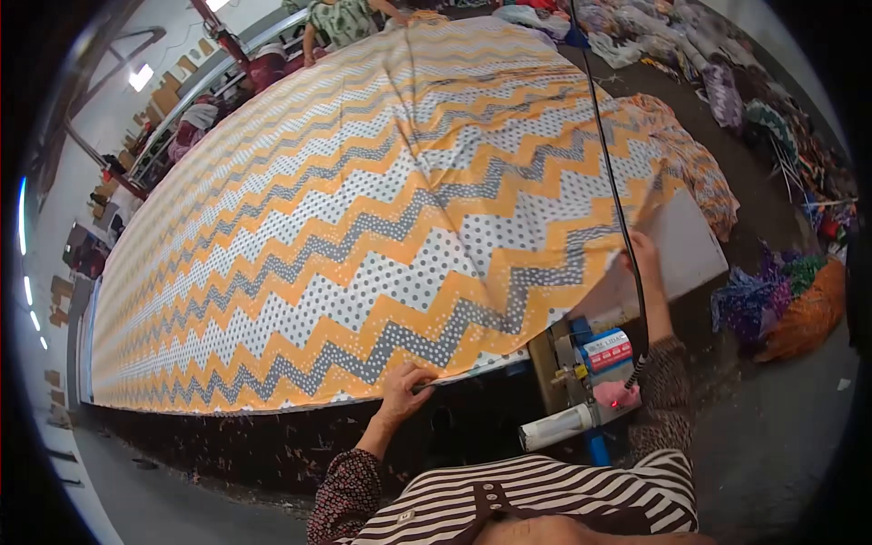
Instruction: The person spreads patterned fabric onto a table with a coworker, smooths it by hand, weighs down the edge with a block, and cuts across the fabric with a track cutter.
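Observation:
A large sheet of zigzag fabric (363, 227) in orange, grey and dotted white is spread over a long table, with a long crease running down its middle. At the near edge, my left hand (406, 391) is closed on the fabric's border. My right hand (643, 259) grips the fabric's right-hand edge, which is lifted over a bare pale part of the table (681, 245). A black cable (607, 163) hangs down past my right hand. Below the fabric's near corner is a cutting machine (607, 352) with a blue, white and red label.
Another person (341, 23) stands at the table's far end. Colourful fabric heaps (727, 82) lie on the floor at the right, with an orange bundle (804, 313) nearer. A white cylinder (556, 427) sticks out toward my body. Shelving and boxes line the left wall.

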`<state>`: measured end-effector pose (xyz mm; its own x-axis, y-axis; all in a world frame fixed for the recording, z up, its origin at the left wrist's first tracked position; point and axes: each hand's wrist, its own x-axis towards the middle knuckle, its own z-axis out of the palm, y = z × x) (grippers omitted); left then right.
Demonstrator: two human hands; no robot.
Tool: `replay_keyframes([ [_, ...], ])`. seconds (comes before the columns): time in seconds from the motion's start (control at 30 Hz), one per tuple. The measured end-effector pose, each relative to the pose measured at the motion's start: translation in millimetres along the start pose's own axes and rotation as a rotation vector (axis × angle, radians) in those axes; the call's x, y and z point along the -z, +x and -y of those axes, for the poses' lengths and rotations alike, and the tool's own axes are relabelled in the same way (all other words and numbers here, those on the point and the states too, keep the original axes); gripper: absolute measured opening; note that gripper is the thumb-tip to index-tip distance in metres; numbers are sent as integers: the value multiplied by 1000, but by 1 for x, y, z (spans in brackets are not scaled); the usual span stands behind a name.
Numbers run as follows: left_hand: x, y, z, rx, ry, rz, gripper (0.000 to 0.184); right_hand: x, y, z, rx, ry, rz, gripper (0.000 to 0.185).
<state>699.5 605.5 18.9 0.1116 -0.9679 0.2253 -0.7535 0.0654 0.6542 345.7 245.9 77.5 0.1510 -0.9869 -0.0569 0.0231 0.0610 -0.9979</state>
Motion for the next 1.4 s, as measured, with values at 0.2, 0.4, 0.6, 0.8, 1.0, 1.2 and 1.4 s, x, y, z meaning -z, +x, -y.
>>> replay_keyframes([
  [0.2, 1, 1, 0, -18, -36, -33, 20, 78, -18, -49, -174, 461, -125, 5],
  [0.4, -3, 1, 4, 33, -107, -30, 17, 34, -73, -29, -301, 422, 38, 7],
  [0.6, -2, -1, 8, 106, -130, -3, 17, 79, -61, -68, -239, 101, -127, 3],
  [0.8, 3, 1, 0, 190, -213, 35, 18, 94, -59, -103, -168, -113, -138, 4],
  [1.0, 15, -6, -1, 137, -31, 101, 19, 81, -71, -80, -233, -214, -81, 10],
  [1.2, 39, -17, -9, 172, 188, 56, 16, 87, -64, -106, -74, -285, 2, 13],
  [1.4, 55, -44, 5, 375, 734, 179, 10, 79, -67, -94, -69, -359, 21, 13],
])
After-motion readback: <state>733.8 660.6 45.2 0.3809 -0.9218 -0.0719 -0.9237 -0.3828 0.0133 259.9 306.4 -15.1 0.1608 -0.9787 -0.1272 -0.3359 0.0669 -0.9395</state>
